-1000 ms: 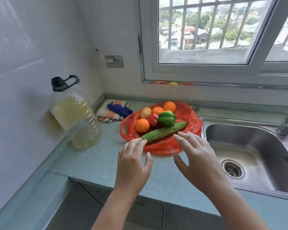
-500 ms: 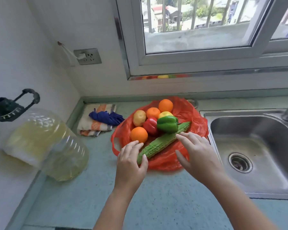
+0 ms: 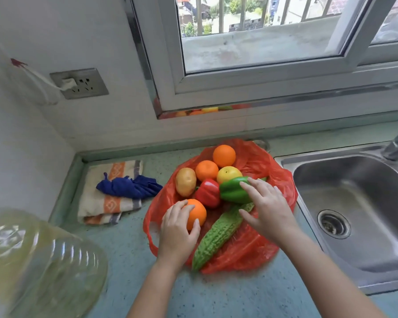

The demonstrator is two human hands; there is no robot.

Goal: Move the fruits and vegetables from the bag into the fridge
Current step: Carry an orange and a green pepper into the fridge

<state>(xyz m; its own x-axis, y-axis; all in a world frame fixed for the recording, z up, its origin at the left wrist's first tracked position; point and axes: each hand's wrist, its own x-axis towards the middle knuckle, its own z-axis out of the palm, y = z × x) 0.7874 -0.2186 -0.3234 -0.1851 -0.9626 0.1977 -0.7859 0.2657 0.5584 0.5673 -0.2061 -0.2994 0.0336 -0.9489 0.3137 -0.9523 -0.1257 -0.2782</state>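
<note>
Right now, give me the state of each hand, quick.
Left hand: curled round the near orange, gripping it.
Right hand: open, straight fingers touching the green pepper, holding nothing.

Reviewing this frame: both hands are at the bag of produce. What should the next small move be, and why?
Probably close the right hand's grip on the green pepper. Its fingers lie across the pepper, but the thumb seems not yet closed against it, while the left hand curls round the near orange. Both items sit in the red bag, so completing that grip likely comes before lifting.
</note>
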